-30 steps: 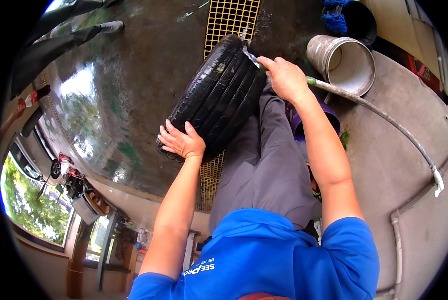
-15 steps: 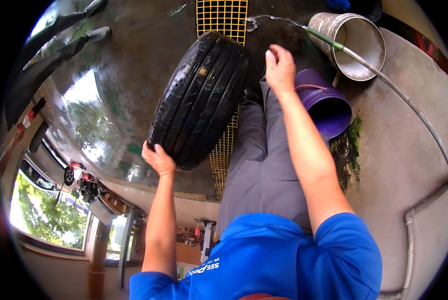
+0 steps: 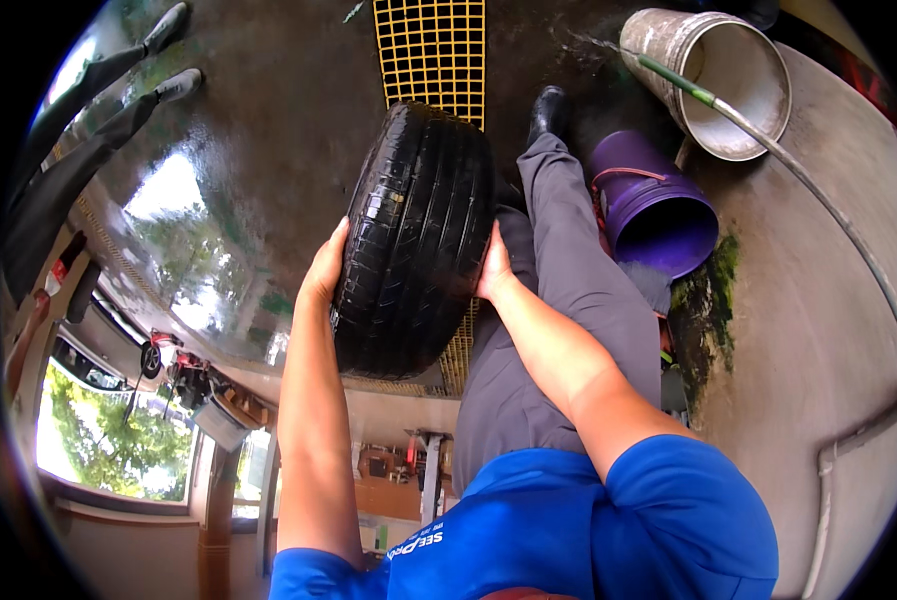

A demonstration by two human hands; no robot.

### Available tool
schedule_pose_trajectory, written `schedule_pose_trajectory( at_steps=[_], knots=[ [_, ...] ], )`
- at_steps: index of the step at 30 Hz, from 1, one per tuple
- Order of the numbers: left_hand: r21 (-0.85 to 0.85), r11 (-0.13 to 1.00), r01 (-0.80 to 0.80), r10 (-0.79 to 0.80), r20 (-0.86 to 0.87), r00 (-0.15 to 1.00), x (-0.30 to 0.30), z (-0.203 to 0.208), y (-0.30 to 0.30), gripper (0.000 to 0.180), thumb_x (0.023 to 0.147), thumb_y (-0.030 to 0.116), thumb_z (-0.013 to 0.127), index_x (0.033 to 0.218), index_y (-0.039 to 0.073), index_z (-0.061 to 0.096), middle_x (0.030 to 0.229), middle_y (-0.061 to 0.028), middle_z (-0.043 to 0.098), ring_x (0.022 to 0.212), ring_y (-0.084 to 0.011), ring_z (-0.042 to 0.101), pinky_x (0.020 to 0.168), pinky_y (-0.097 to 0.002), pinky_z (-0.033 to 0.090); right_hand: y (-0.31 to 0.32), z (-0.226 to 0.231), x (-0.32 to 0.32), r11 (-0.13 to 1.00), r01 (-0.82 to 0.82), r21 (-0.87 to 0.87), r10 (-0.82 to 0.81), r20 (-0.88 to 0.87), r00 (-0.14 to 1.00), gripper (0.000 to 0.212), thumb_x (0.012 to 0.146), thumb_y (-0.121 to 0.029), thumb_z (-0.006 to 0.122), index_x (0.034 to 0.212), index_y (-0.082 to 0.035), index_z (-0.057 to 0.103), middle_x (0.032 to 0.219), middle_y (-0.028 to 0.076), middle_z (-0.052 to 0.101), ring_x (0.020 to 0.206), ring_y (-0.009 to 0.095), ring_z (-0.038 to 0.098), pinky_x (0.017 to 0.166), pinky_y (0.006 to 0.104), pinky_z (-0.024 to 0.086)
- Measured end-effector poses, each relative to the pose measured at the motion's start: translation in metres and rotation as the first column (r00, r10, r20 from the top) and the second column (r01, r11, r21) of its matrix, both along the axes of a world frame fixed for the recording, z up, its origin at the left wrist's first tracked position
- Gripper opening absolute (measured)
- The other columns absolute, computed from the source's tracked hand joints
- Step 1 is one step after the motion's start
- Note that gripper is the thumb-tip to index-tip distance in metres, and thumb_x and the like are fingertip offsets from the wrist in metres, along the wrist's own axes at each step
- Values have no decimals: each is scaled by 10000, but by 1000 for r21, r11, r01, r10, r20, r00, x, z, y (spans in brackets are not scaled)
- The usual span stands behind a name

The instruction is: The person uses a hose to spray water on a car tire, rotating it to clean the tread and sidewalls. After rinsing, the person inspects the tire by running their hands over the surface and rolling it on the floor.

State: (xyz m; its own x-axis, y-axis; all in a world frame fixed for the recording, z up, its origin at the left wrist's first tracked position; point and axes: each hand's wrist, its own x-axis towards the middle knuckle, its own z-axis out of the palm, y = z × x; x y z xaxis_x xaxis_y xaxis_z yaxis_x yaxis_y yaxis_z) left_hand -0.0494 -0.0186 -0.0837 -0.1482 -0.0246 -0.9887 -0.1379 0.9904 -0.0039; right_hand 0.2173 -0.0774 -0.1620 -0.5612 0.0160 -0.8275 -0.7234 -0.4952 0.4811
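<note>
Floor (image 3: 288,130), dark and wet with bright reflections, is the broadest surface we record; all clock positions are read from the black tyre (image 3: 413,240). The yellow grating (image 3: 432,60) runs away at 12 o'clock and shows again past the tyre's lower edge at 5. Our grey trousers (image 3: 578,250) occupy 3 to 5 o'clock; another person's dark trousers (image 3: 98,140) are well apart at 10. The tyre itself lies across the line of the grating, between our hands, tread facing us; whether it bears on the grating or is lifted, we cannot tell. The hose (image 3: 818,190), grey with a green end, sweeps from 2 to nearly 4 o'clock, crossing in view the mouth of the pale, stained bucket (image 3: 658,35) at 2; water (image 3: 593,42) issues from the green end. The purple bucket (image 3: 623,160) is near it, just short of 3. One black boot (image 3: 548,112) stands between 1 and 2. Our left hand (image 3: 325,268) at 9 and right hand (image 3: 492,270) at 3 are clamped on the tyre's sides; most fingers are hidden, and we cannot tell whether they are spread.
</note>
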Motion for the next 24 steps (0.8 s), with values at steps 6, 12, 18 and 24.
schedule_pose_trajectory(
  at_steps=[6, 12, 18, 24],
  knots=[
    [-63, 996, 69, -71, -23, 997, 19, 7, -3, 637, 1005, 527, 410, 1268, -19, 605, 1211, -137, 652, 1073, -191, 610, 969, -299, 449, 0, 3, 18, 1000, 17, -14, -18, -56, 998, 779, 894, -738, 398, 1282, -95, 605, 1248, 118, 641, 1145, 290, 589, 1023, 453, 449],
    [31, 994, -106, 104, 72, 992, 30, 34, 36, 590, 1021, 494, 399, 1236, -9, 620, 1110, -108, 687, 969, -155, 648, 862, -282, 511, 44, 24, 32, 989, 4, 148, -6, 13, 1000, 693, 948, -662, 384, 1271, -91, 607, 1233, 94, 647, 1146, 255, 590, 997, 417, 471],
    [285, 928, -239, 217, 109, 970, 46, 68, 57, 554, 1026, 475, 392, 1238, 15, 617, 1135, -77, 686, 996, -163, 647, 913, -299, 497, 95, 63, 52, 914, 45, 403, -125, 173, 977, 559, 1022, -515, 361, 1300, -81, 578, 1211, 70, 651, 1118, 219, 607, 997, 363, 472],
    [516, 826, -226, 214, 84, 973, 40, 56, 81, 523, 1034, 432, 383, 1301, 22, 569, 1229, -72, 641, 1135, -190, 590, 999, -340, 451, 152, 96, 51, 752, -75, 655, -197, 331, 923, 531, 1049, -457, 341, 1319, -55, 559, 1255, 51, 634, 1129, 163, 591, 1002, 306, 447]
  ],
)
